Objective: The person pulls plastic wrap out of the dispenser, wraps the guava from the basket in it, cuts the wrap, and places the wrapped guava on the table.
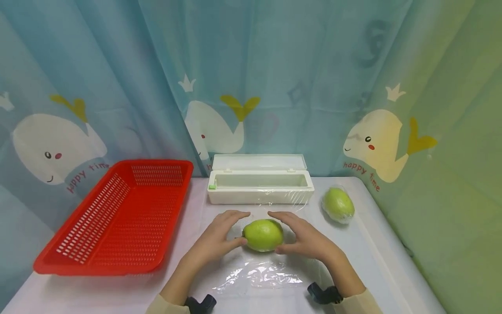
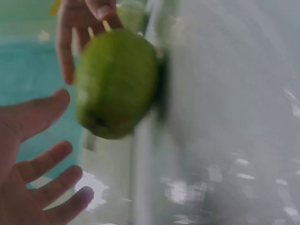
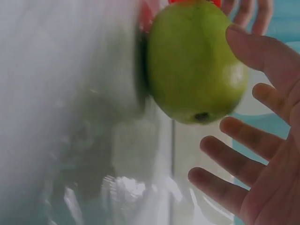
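Note:
A smooth green oval fruit, like a guava [image 1: 263, 235], lies on a sheet of clear cling film [image 1: 270, 274] on the table. My left hand [image 1: 218, 235] is at its left side, fingers spread and thumb tip close to the skin. On the other side, my right hand [image 1: 305, 236] mirrors it, its thumb right at the fruit's lower edge. Neither hand grips the fruit. In the left wrist view the fruit [image 2: 117, 84] stands apart from the left fingers. The right wrist view shows a dark spot on the end of the fruit [image 3: 194, 65], beside the right thumb.
Behind the hands stands a white cling film box [image 1: 260, 196], lid raised, film running out over its front. A second green fruit [image 1: 338, 205], wrapped in film, sits at the back right. A red perforated basket [image 1: 133, 266] is on the left. Whale-print curtains [image 1: 298, 65] surround the table.

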{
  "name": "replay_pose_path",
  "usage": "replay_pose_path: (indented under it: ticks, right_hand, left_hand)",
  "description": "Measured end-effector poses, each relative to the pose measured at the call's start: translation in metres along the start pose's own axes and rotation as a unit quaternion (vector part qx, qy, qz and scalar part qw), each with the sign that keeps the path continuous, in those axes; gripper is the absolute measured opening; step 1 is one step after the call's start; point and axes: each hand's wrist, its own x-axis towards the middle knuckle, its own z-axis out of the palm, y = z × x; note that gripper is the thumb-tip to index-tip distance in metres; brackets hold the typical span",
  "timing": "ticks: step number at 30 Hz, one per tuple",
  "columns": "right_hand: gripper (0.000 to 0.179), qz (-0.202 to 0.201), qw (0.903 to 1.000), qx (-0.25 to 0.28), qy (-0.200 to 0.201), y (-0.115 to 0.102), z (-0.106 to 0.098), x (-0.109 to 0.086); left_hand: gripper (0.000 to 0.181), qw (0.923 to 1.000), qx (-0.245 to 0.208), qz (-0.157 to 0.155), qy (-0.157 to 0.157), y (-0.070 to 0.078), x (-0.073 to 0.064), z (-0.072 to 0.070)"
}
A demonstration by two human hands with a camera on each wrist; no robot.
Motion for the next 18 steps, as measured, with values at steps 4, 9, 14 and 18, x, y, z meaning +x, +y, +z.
replay_pose_path:
  ticks: [4, 9, 14, 18]
  right_hand:
    - [0.096, 0.015, 0.9998, -0.004, 0.012, -0.004, -0.011, -0.005]
    - [0.099, 0.011, 0.9986, -0.005, 0.050, -0.010, -0.027, -0.015]
    - [0.073, -0.033, 0.9956, 0.007, 0.087, -0.016, -0.037, -0.024]
    - [0.042, -0.059, 0.9969, -0.012, 0.050, -0.015, -0.038, -0.038]
  left_hand:
    - [0.050, 0.9979, 0.003, 0.063, -0.018, 0.020, -0.004, -0.011]
    - [0.027, 0.9905, -0.002, 0.068, -0.119, 0.039, -0.014, -0.018]
    - [0.023, 0.9852, 0.022, 0.015, -0.169, 0.039, -0.025, -0.024]
    - [0.022, 0.9826, 0.037, -0.006, -0.182, 0.031, -0.035, -0.029]
